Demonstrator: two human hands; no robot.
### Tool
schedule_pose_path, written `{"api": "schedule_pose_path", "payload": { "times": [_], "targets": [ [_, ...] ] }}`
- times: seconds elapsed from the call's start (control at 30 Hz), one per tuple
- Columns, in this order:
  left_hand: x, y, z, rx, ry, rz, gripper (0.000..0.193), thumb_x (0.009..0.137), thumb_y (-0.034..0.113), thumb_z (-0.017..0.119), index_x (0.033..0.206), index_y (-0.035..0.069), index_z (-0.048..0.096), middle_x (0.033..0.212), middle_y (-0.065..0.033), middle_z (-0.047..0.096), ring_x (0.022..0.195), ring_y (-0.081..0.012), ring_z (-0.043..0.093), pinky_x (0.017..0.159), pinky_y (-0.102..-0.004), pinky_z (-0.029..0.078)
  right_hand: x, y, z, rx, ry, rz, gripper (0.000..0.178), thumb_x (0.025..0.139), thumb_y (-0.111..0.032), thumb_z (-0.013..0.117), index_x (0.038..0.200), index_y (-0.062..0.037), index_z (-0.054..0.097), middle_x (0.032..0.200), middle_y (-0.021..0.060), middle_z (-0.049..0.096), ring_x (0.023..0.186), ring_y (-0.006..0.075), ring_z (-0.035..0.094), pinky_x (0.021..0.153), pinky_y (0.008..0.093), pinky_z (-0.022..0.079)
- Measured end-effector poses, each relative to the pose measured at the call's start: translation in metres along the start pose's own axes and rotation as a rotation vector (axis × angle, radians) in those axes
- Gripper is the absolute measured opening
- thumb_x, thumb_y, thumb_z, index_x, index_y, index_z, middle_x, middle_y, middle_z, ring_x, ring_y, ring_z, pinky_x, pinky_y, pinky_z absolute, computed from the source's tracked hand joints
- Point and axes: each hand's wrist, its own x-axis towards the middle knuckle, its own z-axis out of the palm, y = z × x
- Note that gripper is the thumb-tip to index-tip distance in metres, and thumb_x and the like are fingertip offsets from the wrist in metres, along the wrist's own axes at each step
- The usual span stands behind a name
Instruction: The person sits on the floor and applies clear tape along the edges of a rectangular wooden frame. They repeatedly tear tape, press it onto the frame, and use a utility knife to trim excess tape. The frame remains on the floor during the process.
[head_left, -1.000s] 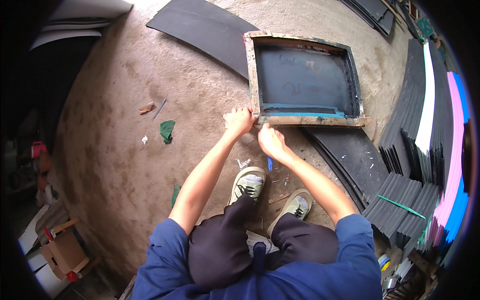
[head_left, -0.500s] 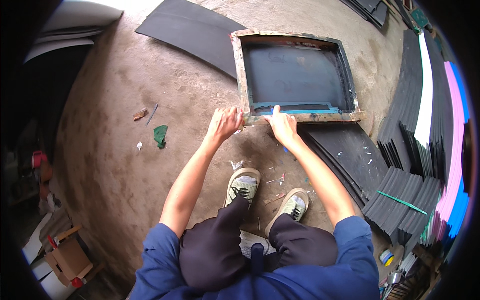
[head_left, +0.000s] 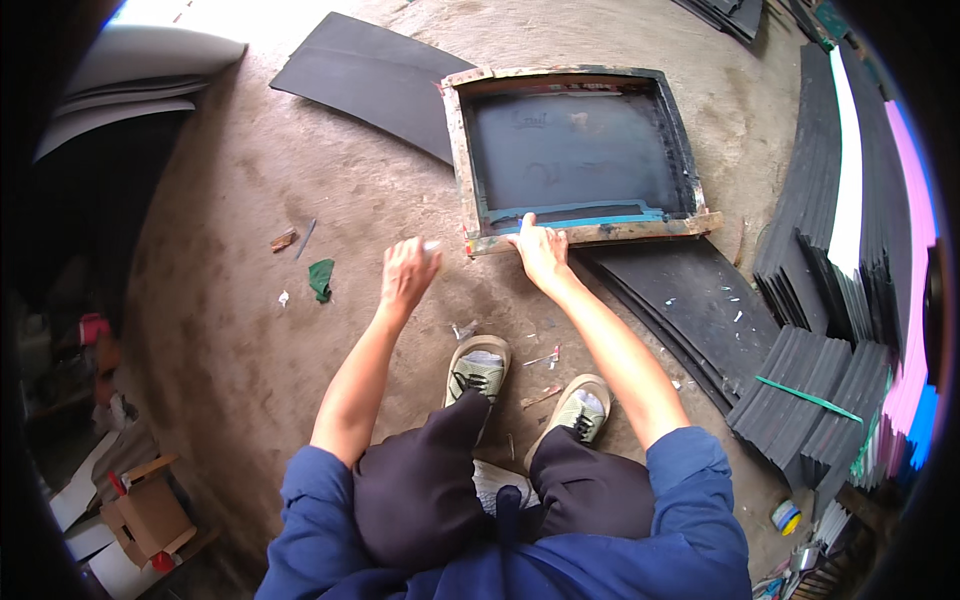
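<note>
A screen-printing frame (head_left: 585, 236) with worn wooden bars lies tilted in front of me, its dark mesh (head_left: 570, 150) streaked with blue ink (head_left: 600, 221) along the near side. My right hand (head_left: 543, 252) grips the near bar left of its middle, with one digit lying over the top edge. Off the frame's near left corner, my left hand (head_left: 408, 275) hangs in the air over the floor. Its fingers are curled, and a small whitish bit shows at their tips, too blurred to name.
Black sheets (head_left: 690, 290) lie under the frame's near right, and another black sheet (head_left: 370, 80) extends beyond its far left. Stacked black strips (head_left: 810, 400) tied with green cord stand at right. Scraps, including a green piece (head_left: 320, 280), litter the floor. A cardboard box (head_left: 150, 510) sits lower left.
My left hand has let go of the frame's near left corner and moved left and toward me. The frame, with my right hand still on it, appears slightly further left.
</note>
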Motion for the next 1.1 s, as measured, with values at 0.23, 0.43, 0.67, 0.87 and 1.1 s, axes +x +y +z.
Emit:
{"api": "schedule_pose_path", "payload": {
  "times": [0.23, 0.43, 0.67, 0.87, 1.1],
  "targets": [
    [-0.057, -0.022, -0.016, 0.016, -0.012, -0.238, 0.025, 0.081, 0.024, 0.056, 0.092, 0.003, 0.048, 0.087, -0.0131, 0.052, 0.086, -0.0281, 0.051, 0.077, -0.0394, 0.036, -0.009, 0.005, 0.001, -0.1, 0.049, -0.068, 0.046, 0.087, -0.029, 0.053, 0.118, 0.0031, 0.041, 0.083, 0.0186, 0.065, 0.09, 0.032, 0.061, 0.085, 0.0474, 0.04],
    [0.058, 0.075, -0.054, -0.286, 0.167, 0.29, 0.031, 0.07, 0.018, 0.059, 0.092, 0.002, 0.045, 0.088, -0.0149, 0.047, 0.093, -0.0308, 0.048, 0.083, -0.0427, 0.035, -0.028, 0.036, -0.034, 0.422, 0.074, -0.026, 0.033, 0.087, -0.017, 0.048, 0.11, 0.0056, 0.042, 0.087, 0.0242, 0.06, 0.088, 0.039, 0.057, 0.078, 0.0471, 0.043],
    [0.127, 0.228, -0.04, -0.499, 0.022, 0.694, 0.023, 0.072, 0.013, 0.06, 0.089, 0.006, 0.047, 0.087, -0.0107, 0.046, 0.093, -0.0277, 0.048, 0.085, -0.0415, 0.035, -0.065, 0.18, -0.088, 0.787, 0.449, 0.301, 0.027, 0.081, -0.023, 0.065, 0.094, -0.0022, 0.055, 0.075, 0.0125, 0.061, 0.069, 0.0253, 0.061, 0.063, 0.0366, 0.046],
    [0.099, 0.32, 0.048, -0.439, -0.02, 0.872, 0.02, 0.081, 0.019, 0.054, 0.096, 0.007, 0.049, 0.091, -0.0082, 0.047, 0.097, -0.0248, 0.048, 0.091, -0.0429, 0.033, -0.121, 0.259, -0.048, 0.656, 0.426, 0.694, 0.045, 0.07, -0.023, 0.076, 0.099, 0.0004, 0.051, 0.075, 0.0134, 0.062, 0.07, 0.0239, 0.063, 0.064, 0.0363, 0.048],
    [0.086, 0.345, 0.068, -0.425, -0.127, 0.852, 0.035, 0.071, 0.018, 0.065, 0.101, 0.008, 0.048, 0.096, -0.0065, 0.048, 0.1, -0.0228, 0.047, 0.094, -0.0451, 0.03, -0.142, 0.294, -0.03, 0.624, 0.468, 0.608, 0.056, 0.071, -0.021, 0.074, 0.113, 0.0013, 0.045, 0.109, 0.0254, 0.047, 0.1, 0.0385, 0.051, 0.084, 0.0414, 0.043]
  ]
}}
